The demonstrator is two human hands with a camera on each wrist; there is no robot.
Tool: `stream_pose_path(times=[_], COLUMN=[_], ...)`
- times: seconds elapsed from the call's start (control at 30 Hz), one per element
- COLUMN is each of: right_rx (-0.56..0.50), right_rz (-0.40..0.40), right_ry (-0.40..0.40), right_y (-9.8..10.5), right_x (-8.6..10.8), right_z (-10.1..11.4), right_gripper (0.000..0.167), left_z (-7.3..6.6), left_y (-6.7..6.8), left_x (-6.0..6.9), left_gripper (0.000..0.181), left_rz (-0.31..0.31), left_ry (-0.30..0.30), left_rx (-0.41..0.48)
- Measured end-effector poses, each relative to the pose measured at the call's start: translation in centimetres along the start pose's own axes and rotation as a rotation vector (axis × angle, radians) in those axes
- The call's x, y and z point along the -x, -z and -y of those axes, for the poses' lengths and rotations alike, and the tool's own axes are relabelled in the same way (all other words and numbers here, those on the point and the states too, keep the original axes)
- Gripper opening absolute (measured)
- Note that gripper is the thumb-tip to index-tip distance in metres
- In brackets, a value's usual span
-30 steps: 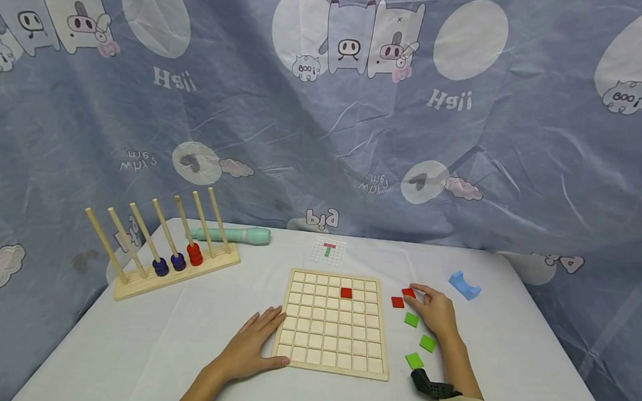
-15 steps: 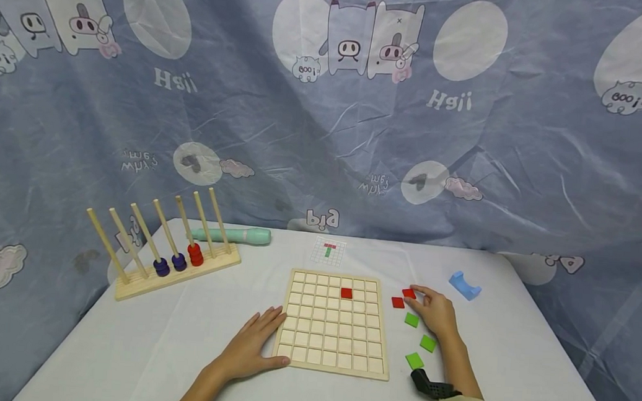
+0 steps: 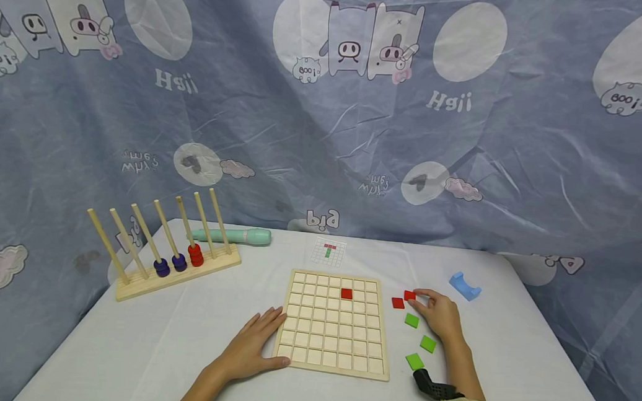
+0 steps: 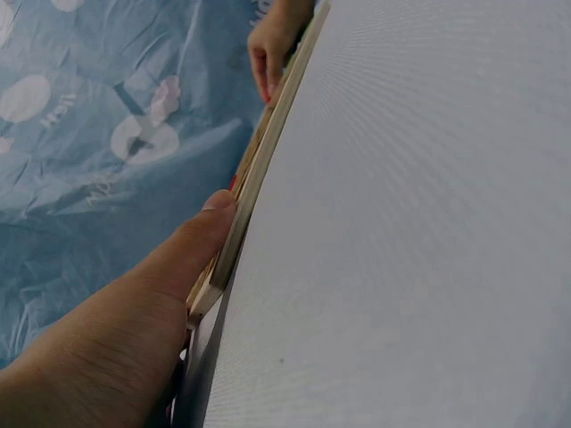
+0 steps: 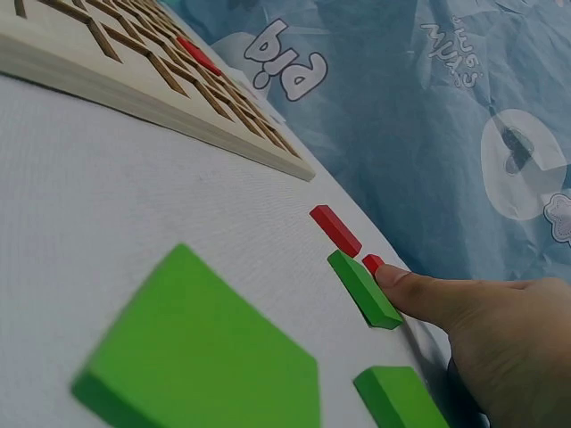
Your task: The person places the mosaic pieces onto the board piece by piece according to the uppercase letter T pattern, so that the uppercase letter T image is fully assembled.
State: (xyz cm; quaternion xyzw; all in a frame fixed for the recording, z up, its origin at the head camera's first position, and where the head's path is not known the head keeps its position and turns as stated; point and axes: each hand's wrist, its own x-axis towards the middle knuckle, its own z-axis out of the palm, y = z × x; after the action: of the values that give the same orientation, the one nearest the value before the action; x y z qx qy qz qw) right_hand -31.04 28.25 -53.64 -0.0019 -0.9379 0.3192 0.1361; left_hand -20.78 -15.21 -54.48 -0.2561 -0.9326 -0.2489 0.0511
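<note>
A: Seeing what kind of setup?

B: Looking at a table (image 3: 517, 348) topped in white, with a creased blue-grey pig-print curtain (image 3: 326, 132) behind the far edge. Also spotting a peg rack (image 3: 187, 272) near the far left corner.

A: And the hands?

B: Pinching a red tile (image 3: 409, 295) with the right hand (image 3: 440, 316) — just past the right edge of a wooden board (image 3: 331, 330), mid-table. Resting the left hand (image 3: 249, 348) along that board's left edge — with fingers out straight.
</note>
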Motion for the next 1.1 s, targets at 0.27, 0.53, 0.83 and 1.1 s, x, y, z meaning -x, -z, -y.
stream_pose_path(times=[0.27, 0.53, 0.83, 1.1], right_rx=[-0.009, -0.068, -0.126, -0.15], right_rz=[-0.01, -0.018, -0.007, 0.078], right_ry=[-0.004, 0.066, 0.231, 0.273], right_y=[0.0, -0.3, -1.7, -3.7], right_x=[0.2, 0.4, 0.7, 1.7], right_z=[0.0, 1.1, 5.1, 8.5], right_gripper=[0.039, 0.039, 0.031, 0.034], left_z=[0.0, 0.1, 0.1, -0.1], left_y=[-0.1, -0.2, -0.2, 0.2], left_x=[-0.1, -0.1, -0.1, 0.0], left_gripper=[0.095, 0.095, 0.094, 0.092], left_rz=[-0.005, -0.005, -0.006, -0.029], left_ry=[-0.008, -0.011, -0.011, -0.035], left_rx=[-0.001, -0.001, 0.001, 0.002])
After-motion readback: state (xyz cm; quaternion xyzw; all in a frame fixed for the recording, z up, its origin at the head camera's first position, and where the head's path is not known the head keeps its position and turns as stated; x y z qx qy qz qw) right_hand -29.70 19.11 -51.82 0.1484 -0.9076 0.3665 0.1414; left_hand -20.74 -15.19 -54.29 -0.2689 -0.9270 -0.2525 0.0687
